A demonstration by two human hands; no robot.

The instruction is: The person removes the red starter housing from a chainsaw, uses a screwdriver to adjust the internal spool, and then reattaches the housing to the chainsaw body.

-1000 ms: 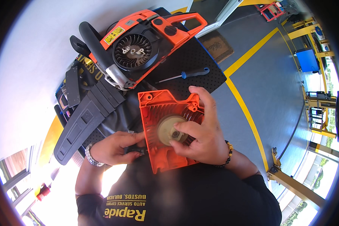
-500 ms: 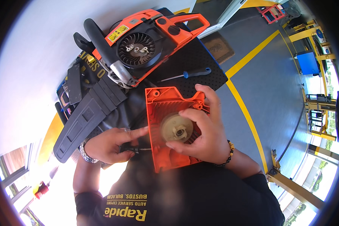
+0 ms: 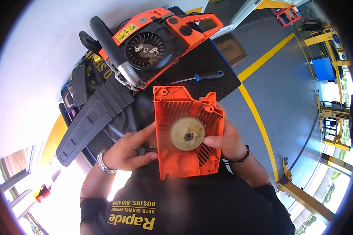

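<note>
An orange recoil starter cover [image 3: 166,156], ribbed inside, is held up in front of me with its open side showing. In its middle sits a round cream-coloured rope pulley [image 3: 177,131]. My right hand [image 3: 230,143] grips the cover's right side, thumb inside by the pulley and the other fingers mostly hidden behind. At the left wall, my left hand [image 3: 129,150] is closed round a small black pull handle [image 3: 145,150], partly hidden by the fingers; its index finger reaches the cover's edge. Beyond lies the orange chainsaw body [image 3: 184,37] with its black finned flywheel [image 3: 146,50] exposed.
A screwdriver [image 3: 210,75] with a blue and black handle lies on the dark perforated bench top [image 3: 227,80]. A black bar scabbard [image 3: 92,121] lies at the left, near a flat dark piece [image 3: 79,84]. The white wall [image 3: 39,66] stands close behind. Grey floor extends to the right.
My right hand has moved from the pulley to the cover's right edge. The pulley is now uncovered, and the cover faces me more squarely. My left hand has come closer against the cover.
</note>
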